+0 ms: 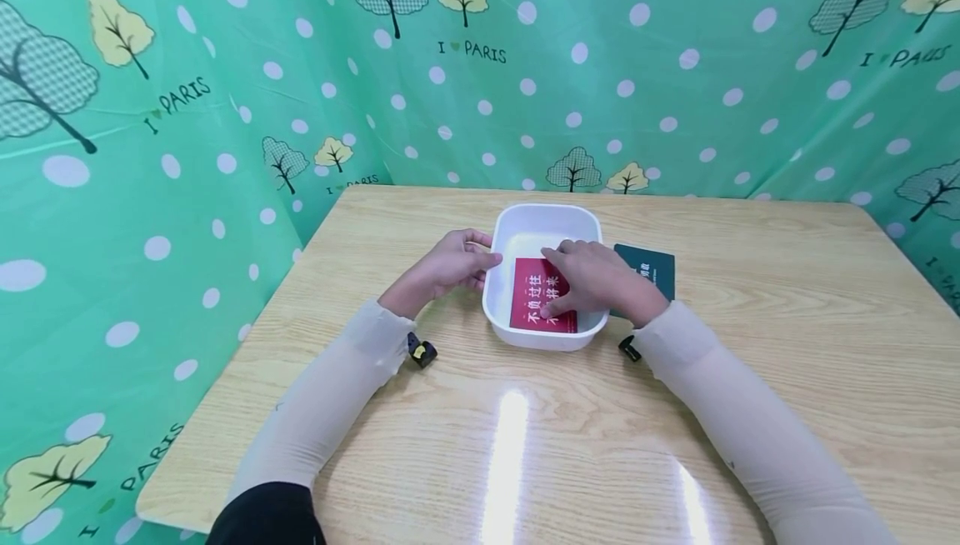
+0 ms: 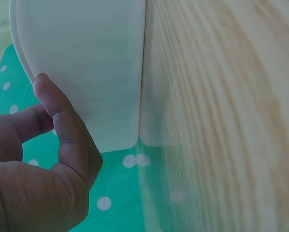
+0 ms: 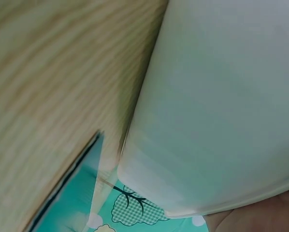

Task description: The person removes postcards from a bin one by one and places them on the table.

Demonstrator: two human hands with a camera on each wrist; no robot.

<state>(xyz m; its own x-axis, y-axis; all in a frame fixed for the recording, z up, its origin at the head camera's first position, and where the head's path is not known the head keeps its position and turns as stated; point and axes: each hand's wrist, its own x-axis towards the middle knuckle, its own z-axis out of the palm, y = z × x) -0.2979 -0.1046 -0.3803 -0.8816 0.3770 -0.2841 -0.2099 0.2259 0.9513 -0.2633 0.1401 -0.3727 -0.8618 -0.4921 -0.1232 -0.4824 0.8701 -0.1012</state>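
Observation:
A white plastic basin point(image 1: 546, 342) stands on the wooden table, with a red book point(image 1: 534, 299) bearing white characters inside it. My left hand point(image 1: 456, 262) grips the basin's left rim between thumb and fingers; in the left wrist view the hand point(image 2: 62, 150) meets the rim of the white wall point(image 2: 86, 72). Over the right side of the basin reaches my right hand point(image 1: 596, 277), holding the red book, thumb on the cover and fingers bent toward its far edge. Some fingertips are hidden. The right wrist view shows mainly the basin's outer wall point(image 3: 217, 106) and a bit of the hand point(image 3: 260, 215).
A dark green book point(image 1: 654, 268) lies just right of the basin, partly behind the right hand. Small black objects show by each wrist, the left one point(image 1: 422, 352) with a yellow mark. A green dotted curtain point(image 1: 525, 112) hangs behind the table point(image 1: 420, 462).

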